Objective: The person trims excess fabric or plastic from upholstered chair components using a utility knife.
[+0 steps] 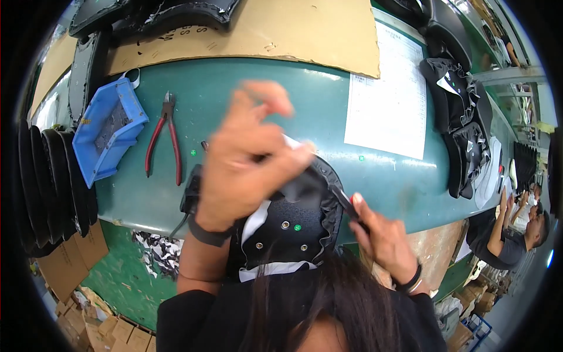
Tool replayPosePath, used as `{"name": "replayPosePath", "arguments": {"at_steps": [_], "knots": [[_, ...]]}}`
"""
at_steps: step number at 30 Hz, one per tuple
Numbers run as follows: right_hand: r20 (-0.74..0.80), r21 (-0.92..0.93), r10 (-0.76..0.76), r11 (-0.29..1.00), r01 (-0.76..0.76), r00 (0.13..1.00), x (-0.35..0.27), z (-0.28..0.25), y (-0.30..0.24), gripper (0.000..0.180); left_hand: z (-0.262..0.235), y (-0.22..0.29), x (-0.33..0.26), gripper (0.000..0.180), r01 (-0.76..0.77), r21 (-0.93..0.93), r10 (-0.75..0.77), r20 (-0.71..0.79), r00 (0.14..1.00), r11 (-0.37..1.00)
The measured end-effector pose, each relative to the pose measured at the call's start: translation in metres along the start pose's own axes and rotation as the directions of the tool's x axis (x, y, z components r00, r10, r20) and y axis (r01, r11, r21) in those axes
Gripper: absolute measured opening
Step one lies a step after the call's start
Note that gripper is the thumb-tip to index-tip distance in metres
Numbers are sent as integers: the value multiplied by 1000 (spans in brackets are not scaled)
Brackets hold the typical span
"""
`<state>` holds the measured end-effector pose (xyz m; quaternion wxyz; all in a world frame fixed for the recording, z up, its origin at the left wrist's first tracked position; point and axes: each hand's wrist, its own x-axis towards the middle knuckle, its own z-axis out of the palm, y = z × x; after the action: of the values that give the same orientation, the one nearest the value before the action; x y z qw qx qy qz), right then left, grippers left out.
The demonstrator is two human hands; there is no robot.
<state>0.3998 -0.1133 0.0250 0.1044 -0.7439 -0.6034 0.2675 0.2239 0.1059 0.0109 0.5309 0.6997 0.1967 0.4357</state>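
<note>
At the near table edge, the left hand (246, 158) pinches the black seat cover's (290, 234) rim taut — so the right hand (384, 237), gripping a thin dark tool (346, 202), can work it.

Sitting on the green workbench (246, 94) are one blue parts bin (108, 130), one pair of red-handled pliers (164, 138), one white printed sheet (387, 94) and one cardboard sheet (281, 29). Two hands are working on one black cover (287, 234).
</note>
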Motion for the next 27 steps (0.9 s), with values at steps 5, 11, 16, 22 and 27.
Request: {"name": "replayPosePath", "arguments": {"at_steps": [5, 11, 16, 22, 27], "knots": [[-165, 167, -1, 986, 29, 986, -32, 22, -5, 58, 0, 13, 1, 12, 200, -243, -125, 291, 948, 949], [108, 179, 99, 977, -117, 989, -10, -8, -13, 53, 20, 21, -22, 23, -41, 592, -359, 541, 760, 805], [72, 280, -5, 960, -15, 997, -44, 9, 7, 55, 1, 11, -10, 19, -204, 260, 142, 239, 960, 944], [-11, 164, -125, 978, 125, 992, -32, 1, 10, 57, 20, 23, -32, 24, 86, 232, -166, 352, 921, 969], [184, -55, -178, 980, 191, 967, -1, -28, 13, 57, 26, 13, -52, 27, -230, 471, -146, 634, 759, 852]]}}
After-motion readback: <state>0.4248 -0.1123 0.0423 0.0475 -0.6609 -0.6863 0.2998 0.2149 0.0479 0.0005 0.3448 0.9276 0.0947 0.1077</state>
